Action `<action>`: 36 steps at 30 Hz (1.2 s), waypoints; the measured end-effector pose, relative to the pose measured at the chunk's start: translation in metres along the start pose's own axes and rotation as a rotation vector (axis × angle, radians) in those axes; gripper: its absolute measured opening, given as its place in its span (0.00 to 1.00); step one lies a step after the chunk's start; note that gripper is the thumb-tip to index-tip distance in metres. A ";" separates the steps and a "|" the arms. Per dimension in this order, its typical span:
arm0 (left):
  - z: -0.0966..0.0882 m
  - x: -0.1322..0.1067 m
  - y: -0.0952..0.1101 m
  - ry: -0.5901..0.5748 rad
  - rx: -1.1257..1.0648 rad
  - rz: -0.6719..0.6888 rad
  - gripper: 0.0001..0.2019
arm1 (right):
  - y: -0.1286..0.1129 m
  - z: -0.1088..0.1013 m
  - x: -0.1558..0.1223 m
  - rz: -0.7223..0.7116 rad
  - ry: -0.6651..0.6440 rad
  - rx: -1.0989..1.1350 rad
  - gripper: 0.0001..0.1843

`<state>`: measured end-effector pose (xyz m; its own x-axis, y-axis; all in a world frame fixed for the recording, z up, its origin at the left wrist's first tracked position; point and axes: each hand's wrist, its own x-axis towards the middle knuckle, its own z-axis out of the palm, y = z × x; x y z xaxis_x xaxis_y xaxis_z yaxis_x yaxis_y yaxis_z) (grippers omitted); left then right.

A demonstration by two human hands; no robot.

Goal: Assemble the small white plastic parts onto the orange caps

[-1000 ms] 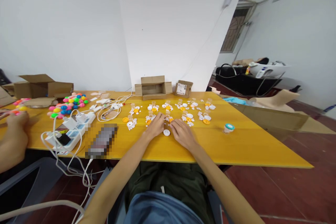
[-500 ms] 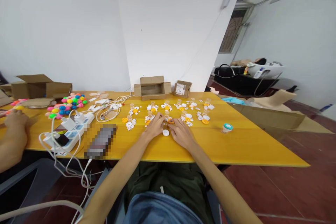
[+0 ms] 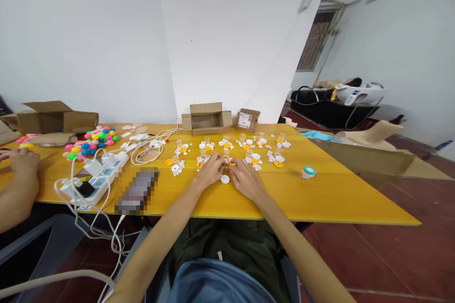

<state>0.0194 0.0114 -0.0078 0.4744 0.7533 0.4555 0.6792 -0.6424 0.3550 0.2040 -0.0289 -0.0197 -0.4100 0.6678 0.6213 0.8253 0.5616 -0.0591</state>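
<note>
My left hand (image 3: 212, 170) rests at the middle of the table, its fingers drawn together at the tips around something too small to make out. Facing it, my right hand (image 3: 246, 177) has its fingertips bent in close to an orange ring (image 3: 232, 163); whether it grips the ring or a small part is hidden. Just below the gap between both hands lies a round white disc (image 3: 225, 179). A clear plastic cup (image 3: 226, 153) stands beyond the fingertips. Small white cut-out pieces (image 3: 258, 167) and a white lid (image 3: 256, 156) lie right of my right hand.
Groups of clear cups, orange rings (image 3: 278, 164) and white pieces spread across the table. A jar with a teal lid (image 3: 309, 170) stands right. Left are a phone (image 3: 138, 191), a power strip (image 3: 103, 181), colourful balls (image 3: 85, 147) and another person's hand (image 3: 24, 158). An open cardboard box (image 3: 206, 120) stands behind.
My hands stay at nearly the same spot, with only slight finger movement. The other person's hand at the left has shifted a little.
</note>
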 end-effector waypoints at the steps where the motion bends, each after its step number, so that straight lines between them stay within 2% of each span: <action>1: 0.000 0.000 0.000 0.002 -0.002 -0.002 0.10 | 0.001 0.001 0.000 -0.007 0.013 0.010 0.17; 7: 0.002 0.001 -0.001 0.017 -0.021 -0.044 0.08 | 0.004 0.008 -0.002 0.009 0.091 0.053 0.21; 14: 0.002 0.001 0.001 -0.003 0.001 -0.075 0.05 | 0.006 0.011 -0.003 0.019 0.093 0.054 0.23; 23: 0.003 0.001 -0.001 -0.018 0.025 -0.032 0.17 | 0.005 0.013 -0.002 0.021 0.079 0.047 0.23; 29: 0.003 0.000 -0.002 -0.039 0.013 0.000 0.20 | 0.006 0.014 -0.003 0.008 0.083 0.046 0.25; 36: 0.004 0.000 -0.004 -0.006 -0.018 0.004 0.21 | 0.007 0.016 -0.003 0.006 0.088 0.056 0.27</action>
<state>0.0193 0.0142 -0.0128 0.4806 0.7514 0.4521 0.6671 -0.6479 0.3677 0.2052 -0.0189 -0.0349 -0.3671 0.6275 0.6867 0.8036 0.5857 -0.1057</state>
